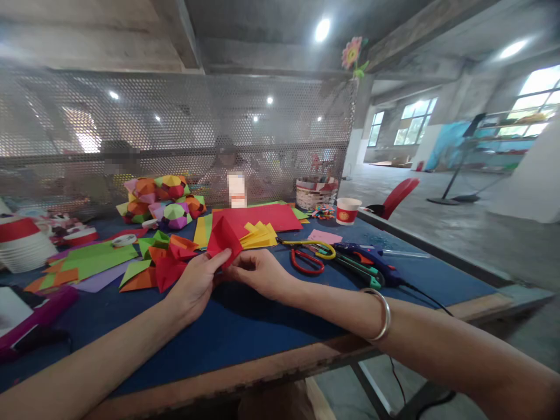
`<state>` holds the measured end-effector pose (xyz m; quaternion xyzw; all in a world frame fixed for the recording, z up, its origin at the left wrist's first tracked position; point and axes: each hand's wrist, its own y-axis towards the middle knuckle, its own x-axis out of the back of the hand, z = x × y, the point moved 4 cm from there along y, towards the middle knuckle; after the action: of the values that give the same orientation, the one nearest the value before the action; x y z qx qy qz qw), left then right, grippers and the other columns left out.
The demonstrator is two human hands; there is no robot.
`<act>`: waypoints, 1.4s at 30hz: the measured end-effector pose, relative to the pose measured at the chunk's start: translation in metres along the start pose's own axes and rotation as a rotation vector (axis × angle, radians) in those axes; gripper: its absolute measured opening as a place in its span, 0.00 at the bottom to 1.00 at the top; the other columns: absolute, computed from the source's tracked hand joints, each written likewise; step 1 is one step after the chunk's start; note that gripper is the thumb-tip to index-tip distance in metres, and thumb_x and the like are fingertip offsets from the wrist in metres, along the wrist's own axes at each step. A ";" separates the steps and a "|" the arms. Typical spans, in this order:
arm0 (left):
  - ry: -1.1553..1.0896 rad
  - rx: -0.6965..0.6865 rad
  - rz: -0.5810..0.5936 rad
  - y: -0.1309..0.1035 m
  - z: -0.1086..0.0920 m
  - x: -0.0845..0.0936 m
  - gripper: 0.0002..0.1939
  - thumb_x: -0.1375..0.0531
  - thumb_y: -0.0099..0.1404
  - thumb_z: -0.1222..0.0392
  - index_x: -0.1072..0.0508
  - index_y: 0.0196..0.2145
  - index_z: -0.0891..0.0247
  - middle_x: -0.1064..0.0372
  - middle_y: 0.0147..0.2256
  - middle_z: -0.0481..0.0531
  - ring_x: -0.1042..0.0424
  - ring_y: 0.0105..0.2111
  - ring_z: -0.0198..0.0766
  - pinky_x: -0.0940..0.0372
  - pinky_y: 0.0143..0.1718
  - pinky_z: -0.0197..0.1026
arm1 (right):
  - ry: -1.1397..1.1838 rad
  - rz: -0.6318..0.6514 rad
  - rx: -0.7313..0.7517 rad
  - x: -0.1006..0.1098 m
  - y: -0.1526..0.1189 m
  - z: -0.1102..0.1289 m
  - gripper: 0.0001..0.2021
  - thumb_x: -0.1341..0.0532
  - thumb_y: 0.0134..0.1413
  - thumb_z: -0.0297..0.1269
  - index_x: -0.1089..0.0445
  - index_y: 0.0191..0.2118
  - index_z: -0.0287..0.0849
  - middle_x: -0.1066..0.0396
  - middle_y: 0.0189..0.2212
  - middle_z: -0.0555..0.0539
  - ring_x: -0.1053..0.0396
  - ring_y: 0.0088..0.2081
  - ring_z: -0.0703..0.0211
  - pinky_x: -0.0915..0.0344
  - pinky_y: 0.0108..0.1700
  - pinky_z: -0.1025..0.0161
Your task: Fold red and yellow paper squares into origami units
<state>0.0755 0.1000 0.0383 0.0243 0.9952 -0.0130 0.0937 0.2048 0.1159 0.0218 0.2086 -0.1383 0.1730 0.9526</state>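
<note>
A folded piece of red paper [224, 238] is held up above the blue table top [271, 324]. My left hand [196, 284] pinches its lower left side, with the thumb lying across the front. My right hand [261, 273] has its fingers closed at the paper's lower right edge; the fingertips are partly hidden. Behind the paper lie yellow folded strips [259, 234] on a stack of red sheets [280, 217]. Folded red, orange and green pieces [168, 262] rest to the left of my left hand.
Scissors [307, 262], a green cutter [370, 274] and a blue glue gun [371, 256] lie right. Folded paper balls [175, 214], green sheets [102, 256] and stacked cups [21, 245] are left. A paper cup [347, 211] and basket [315, 193] stand back right, before a mesh screen.
</note>
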 end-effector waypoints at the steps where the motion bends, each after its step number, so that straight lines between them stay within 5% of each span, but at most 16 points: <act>1: 0.006 -0.007 -0.001 0.000 0.000 -0.001 0.15 0.26 0.43 0.53 0.21 0.26 0.63 0.21 0.28 0.51 0.25 0.31 0.42 0.32 0.32 0.39 | 0.004 -0.002 -0.002 0.000 0.000 0.000 0.12 0.35 0.58 0.37 0.29 0.25 0.39 0.33 0.23 0.53 0.38 0.29 0.63 0.42 0.32 0.66; 13: 0.051 -0.092 0.001 -0.007 -0.009 -0.007 0.15 0.28 0.42 0.51 0.25 0.22 0.61 0.27 0.20 0.48 0.26 0.25 0.42 0.33 0.30 0.41 | 0.137 0.019 -0.092 0.001 -0.001 0.006 0.24 0.31 0.53 0.57 0.31 0.24 0.40 0.34 0.21 0.53 0.40 0.25 0.65 0.45 0.28 0.65; 24: 0.042 -0.173 -0.067 0.001 -0.019 0.005 0.14 0.29 0.41 0.55 0.27 0.26 0.58 0.24 0.24 0.47 0.21 0.34 0.46 0.30 0.32 0.40 | 0.072 0.068 -0.064 0.002 -0.004 0.007 0.15 0.34 0.57 0.43 0.33 0.24 0.41 0.35 0.22 0.53 0.40 0.26 0.65 0.46 0.29 0.65; 31: 0.097 -0.156 -0.056 -0.001 -0.018 0.007 0.14 0.29 0.39 0.55 0.27 0.23 0.59 0.23 0.24 0.48 0.25 0.28 0.40 0.35 0.29 0.37 | 0.008 -0.127 -0.022 0.015 -0.001 0.015 0.10 0.34 0.57 0.43 0.31 0.33 0.41 0.29 0.29 0.51 0.35 0.31 0.62 0.39 0.36 0.63; 42: 0.219 -0.241 -0.033 0.004 -0.015 0.009 0.15 0.32 0.43 0.51 0.22 0.29 0.61 0.22 0.26 0.48 0.25 0.30 0.41 0.34 0.36 0.39 | -0.054 -0.099 -0.024 0.018 -0.003 0.018 0.09 0.35 0.54 0.35 0.34 0.26 0.42 0.37 0.22 0.56 0.42 0.27 0.64 0.45 0.32 0.64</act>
<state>0.0640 0.1046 0.0512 -0.0022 0.9941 0.1075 -0.0133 0.2188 0.1104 0.0428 0.2084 -0.1556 0.1185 0.9583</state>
